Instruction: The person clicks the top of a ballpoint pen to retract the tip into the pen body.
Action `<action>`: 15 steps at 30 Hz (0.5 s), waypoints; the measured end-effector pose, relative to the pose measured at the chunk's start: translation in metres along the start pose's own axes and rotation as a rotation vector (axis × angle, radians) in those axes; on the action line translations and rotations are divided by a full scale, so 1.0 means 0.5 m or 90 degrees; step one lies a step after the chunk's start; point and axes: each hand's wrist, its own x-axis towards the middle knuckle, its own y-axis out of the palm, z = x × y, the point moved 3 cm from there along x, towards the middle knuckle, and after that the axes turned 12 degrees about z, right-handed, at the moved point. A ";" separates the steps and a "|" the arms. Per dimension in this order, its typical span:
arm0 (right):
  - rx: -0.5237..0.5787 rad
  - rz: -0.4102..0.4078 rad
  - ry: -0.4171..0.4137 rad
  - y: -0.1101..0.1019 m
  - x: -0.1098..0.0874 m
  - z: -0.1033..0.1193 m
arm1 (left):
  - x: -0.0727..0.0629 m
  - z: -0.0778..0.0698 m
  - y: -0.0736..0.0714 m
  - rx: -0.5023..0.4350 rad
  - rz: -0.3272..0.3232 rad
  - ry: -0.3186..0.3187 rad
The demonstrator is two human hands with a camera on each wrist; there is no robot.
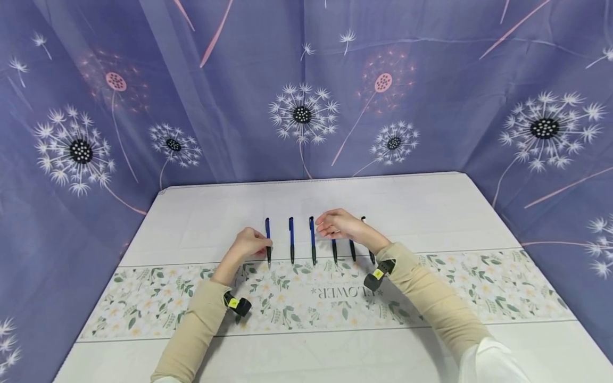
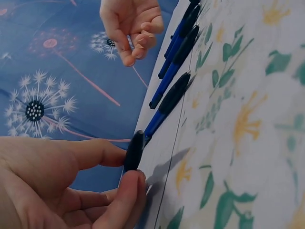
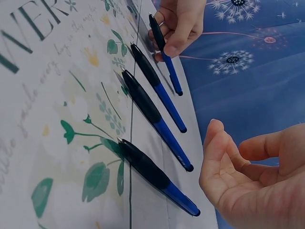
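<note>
My left hand (image 1: 248, 243) pinches the leftmost blue pen (image 1: 268, 227), which has a black grip, between thumb and fingers. In the left wrist view the black grip (image 2: 134, 151) of that pen shows between the fingertips, with a shadow on the cloth beside it. Next to it in the row lie a second pen (image 1: 291, 239) and a third pen (image 1: 313, 239), tips toward me. Above the row, just right of the third pen, my right hand (image 1: 342, 224) holds nothing, its fingers loosely bent. It partly hides the pens (image 1: 334, 252) beneath it.
Several matching pens stand in one row across the white tablecloth (image 1: 407, 213). A floral printed band (image 1: 306, 308) runs across the table in front of their tips. Purple dandelion-print curtains (image 1: 239, 133) enclose the back and sides.
</note>
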 end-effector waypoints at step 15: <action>0.005 0.014 0.012 0.005 0.027 -0.012 | 0.002 0.011 -0.007 -0.088 0.068 0.006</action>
